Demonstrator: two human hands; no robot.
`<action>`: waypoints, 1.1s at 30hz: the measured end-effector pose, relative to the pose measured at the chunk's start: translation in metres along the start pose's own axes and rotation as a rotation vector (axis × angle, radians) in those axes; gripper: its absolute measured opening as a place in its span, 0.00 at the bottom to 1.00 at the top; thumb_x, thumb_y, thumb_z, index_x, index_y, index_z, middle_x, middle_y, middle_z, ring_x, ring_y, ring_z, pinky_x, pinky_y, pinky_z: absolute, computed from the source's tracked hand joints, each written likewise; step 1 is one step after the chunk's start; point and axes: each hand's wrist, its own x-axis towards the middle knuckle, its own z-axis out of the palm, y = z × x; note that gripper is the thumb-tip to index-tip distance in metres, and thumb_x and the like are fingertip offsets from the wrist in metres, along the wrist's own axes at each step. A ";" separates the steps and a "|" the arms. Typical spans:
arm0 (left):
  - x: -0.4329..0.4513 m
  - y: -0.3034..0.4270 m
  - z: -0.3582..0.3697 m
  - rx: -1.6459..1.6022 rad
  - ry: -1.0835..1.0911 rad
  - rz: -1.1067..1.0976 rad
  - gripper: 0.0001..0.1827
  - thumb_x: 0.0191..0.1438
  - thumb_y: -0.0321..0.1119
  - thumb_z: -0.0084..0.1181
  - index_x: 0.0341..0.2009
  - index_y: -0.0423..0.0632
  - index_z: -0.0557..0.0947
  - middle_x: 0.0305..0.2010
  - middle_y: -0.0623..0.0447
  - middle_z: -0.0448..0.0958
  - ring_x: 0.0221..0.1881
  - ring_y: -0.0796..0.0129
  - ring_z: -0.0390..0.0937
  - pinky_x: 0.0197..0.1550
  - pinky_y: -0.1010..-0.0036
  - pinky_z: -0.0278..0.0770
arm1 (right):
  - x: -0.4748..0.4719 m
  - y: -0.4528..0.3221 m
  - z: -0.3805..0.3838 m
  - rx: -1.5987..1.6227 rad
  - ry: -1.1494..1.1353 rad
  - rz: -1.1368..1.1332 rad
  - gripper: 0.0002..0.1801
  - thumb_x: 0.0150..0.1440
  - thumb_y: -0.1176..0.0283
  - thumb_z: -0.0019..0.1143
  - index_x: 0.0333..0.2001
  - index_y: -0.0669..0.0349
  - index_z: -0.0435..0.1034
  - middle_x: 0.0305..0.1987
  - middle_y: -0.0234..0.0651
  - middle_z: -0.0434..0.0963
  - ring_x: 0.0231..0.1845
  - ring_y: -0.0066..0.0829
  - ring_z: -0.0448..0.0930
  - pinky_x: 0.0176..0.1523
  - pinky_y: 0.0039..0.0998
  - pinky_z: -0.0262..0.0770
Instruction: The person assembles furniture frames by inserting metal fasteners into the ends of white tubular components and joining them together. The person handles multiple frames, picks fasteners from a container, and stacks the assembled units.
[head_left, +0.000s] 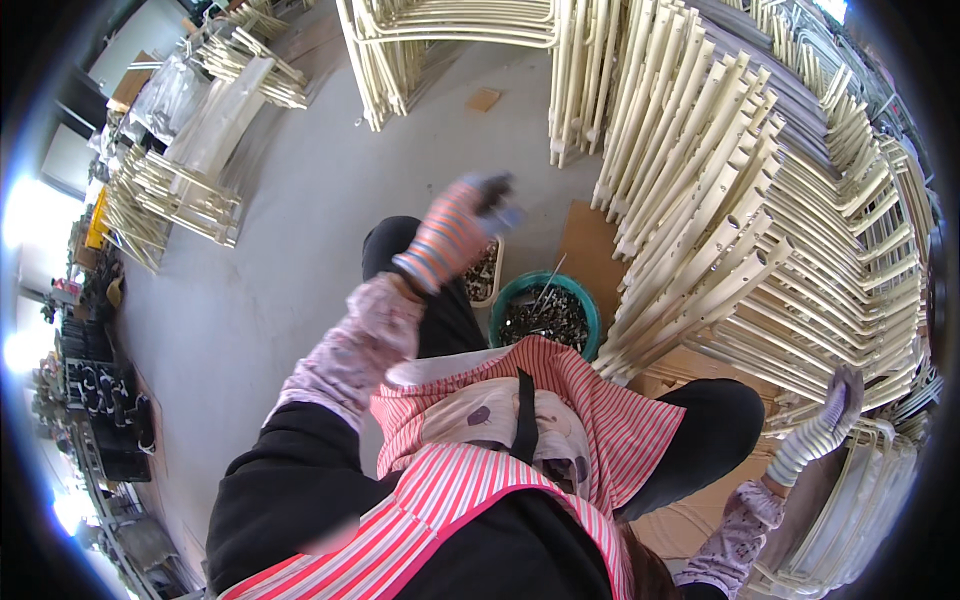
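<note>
In a striped orange and grey glove, my left hand (457, 225) is raised over my knee, blurred, its fingers bent; whether it holds something small cannot be told. Below it stand a cream tray (484, 277) and a teal round tub (592, 307), both holding small dark and light parts; a thin rod sticks up from the tub. At the right, my right hand (836, 409) in a striped pale glove touches or lies just by the lower end of a long row of cream tubular metal frames (720, 255). Its grip is not clear.
More cream frames stand at the top (465, 34) and on the left (195, 187). Cardboard (585, 240) lies under the row, and a small cardboard piece (482, 99) on the grey floor. Plastic-wrapped frames (855, 517) stand at lower right. Shelving (97, 397) lines the far left.
</note>
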 end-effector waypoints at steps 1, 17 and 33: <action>0.001 -0.003 -0.025 -0.217 0.119 -0.083 0.20 0.50 0.31 0.61 0.48 0.40 0.76 0.43 0.48 0.78 0.44 0.68 0.75 0.49 0.73 0.73 | -0.014 -0.027 0.030 0.017 -0.154 -0.056 0.15 0.59 0.78 0.45 0.50 0.67 0.67 0.50 0.41 0.74 0.47 0.32 0.76 0.50 0.29 0.73; -0.328 -0.213 -0.059 0.517 -0.516 -1.335 0.12 0.57 0.37 0.50 0.42 0.45 0.78 0.35 0.49 0.79 0.33 0.65 0.76 0.36 0.69 0.74 | -0.317 0.050 0.200 -0.726 -2.416 0.239 0.25 0.52 0.51 0.49 0.47 0.56 0.71 0.39 0.47 0.78 0.41 0.48 0.79 0.43 0.41 0.74; -0.314 -0.228 -0.129 0.487 -0.379 -1.459 0.14 0.59 0.35 0.47 0.47 0.43 0.76 0.40 0.49 0.78 0.37 0.66 0.76 0.40 0.72 0.74 | -0.398 -0.015 0.252 -0.614 -2.280 0.668 0.16 0.57 0.60 0.40 0.40 0.56 0.72 0.34 0.48 0.78 0.38 0.45 0.80 0.37 0.42 0.75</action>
